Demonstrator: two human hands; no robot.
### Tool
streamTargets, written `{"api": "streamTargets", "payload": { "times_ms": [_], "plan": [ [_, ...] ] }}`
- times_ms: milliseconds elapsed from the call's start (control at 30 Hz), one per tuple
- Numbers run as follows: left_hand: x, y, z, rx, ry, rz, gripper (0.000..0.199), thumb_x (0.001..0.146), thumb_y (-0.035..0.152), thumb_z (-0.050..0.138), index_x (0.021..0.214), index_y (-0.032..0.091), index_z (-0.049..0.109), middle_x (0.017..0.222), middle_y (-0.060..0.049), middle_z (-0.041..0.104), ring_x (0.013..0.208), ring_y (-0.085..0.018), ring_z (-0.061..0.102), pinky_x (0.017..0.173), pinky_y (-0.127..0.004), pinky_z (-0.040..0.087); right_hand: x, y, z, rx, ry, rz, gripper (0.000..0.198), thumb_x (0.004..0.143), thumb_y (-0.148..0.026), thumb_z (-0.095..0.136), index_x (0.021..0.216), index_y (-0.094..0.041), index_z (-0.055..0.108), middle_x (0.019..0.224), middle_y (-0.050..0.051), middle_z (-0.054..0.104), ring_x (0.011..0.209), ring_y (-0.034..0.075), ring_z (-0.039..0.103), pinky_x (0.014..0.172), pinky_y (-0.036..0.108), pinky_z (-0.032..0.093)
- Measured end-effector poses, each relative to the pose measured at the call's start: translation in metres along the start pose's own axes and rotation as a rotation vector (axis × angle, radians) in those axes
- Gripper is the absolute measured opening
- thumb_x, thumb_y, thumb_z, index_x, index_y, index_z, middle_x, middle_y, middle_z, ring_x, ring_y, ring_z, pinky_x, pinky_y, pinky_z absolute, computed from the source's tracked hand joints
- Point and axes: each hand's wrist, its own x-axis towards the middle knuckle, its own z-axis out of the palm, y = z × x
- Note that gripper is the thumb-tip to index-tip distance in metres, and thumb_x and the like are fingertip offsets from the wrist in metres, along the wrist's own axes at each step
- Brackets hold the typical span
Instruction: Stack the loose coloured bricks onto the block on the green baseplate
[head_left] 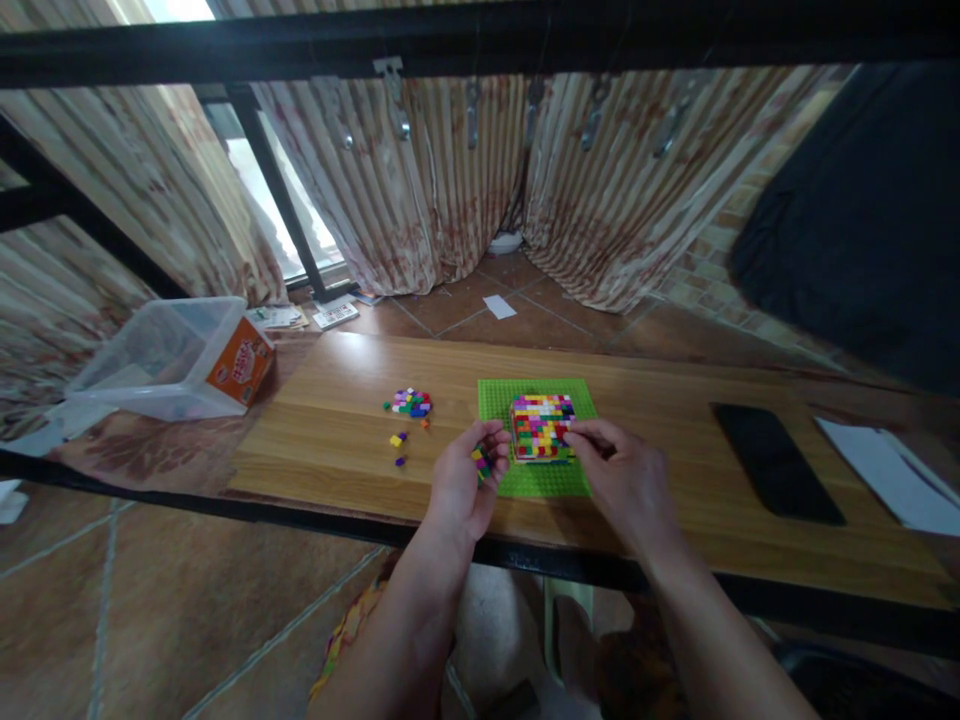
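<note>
A block of many-coloured toy bricks (541,425) stands on a green baseplate (536,484) near the table's front edge. My left hand (466,470) is cupped at the left of the block, its fingers curled round several small loose bricks (481,462) in yellow, magenta and dark colours. At the block's right side, my right hand (619,470) has thumb and forefinger pinched together against or close to the upper bricks. Whatever lies between those fingertips is too small to make out.
A pile of loose bricks (411,403) lies left of the baseplate, with a few strays (397,440) nearer me. Right of my hands are a black phone-like slab (776,462) and white paper (892,470). A clear plastic bin (161,360) stands beyond the table's left end.
</note>
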Motion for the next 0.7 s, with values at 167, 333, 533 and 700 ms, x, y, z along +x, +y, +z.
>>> {"api": "streamTargets", "payload": {
  "times_ms": [167,333,533,700],
  "plan": [
    [0.000,0.000,0.000,0.002,-0.006,-0.001,0.016,0.087,0.015,0.055,0.078,0.008,0.066,0.066,-0.006,0.063,0.053,-0.006,0.054,0.047,-0.013,0.042,0.001,0.001,0.005,-0.078,0.046,-0.028,0.033,0.082,-0.050,0.062,0.083,-0.019,0.071,0.085,0.008,0.071,0.071,0.021,0.061,0.070,0.036,0.048],
    [0.000,0.000,0.000,0.006,-0.017,0.007,0.016,0.087,0.015,0.055,0.078,0.007,0.066,0.066,-0.006,0.062,0.053,-0.006,0.054,0.046,-0.013,0.041,0.004,0.006,0.009,-0.098,0.047,0.036,0.035,0.078,-0.053,0.065,0.081,-0.019,0.072,0.085,0.008,0.068,0.067,0.020,0.058,0.067,0.035,0.045],
    [-0.002,0.001,0.000,-0.008,-0.021,-0.003,0.017,0.087,0.016,0.055,0.078,0.007,0.066,0.066,-0.006,0.063,0.052,-0.006,0.054,0.046,-0.013,0.042,0.010,0.008,0.010,-0.024,-0.007,0.175,0.031,0.070,-0.048,0.072,0.081,-0.019,0.073,0.080,0.007,0.070,0.062,0.018,0.056,0.065,0.034,0.043],
    [-0.006,0.001,0.003,-0.050,-0.071,0.001,0.025,0.092,0.023,0.052,0.080,0.007,0.068,0.068,-0.007,0.065,0.053,-0.007,0.057,0.049,-0.014,0.046,0.013,0.012,0.011,0.023,-0.029,0.186,0.031,0.068,-0.047,0.072,0.081,-0.019,0.072,0.080,0.007,0.071,0.063,0.018,0.057,0.064,0.033,0.042]
  ]
}}
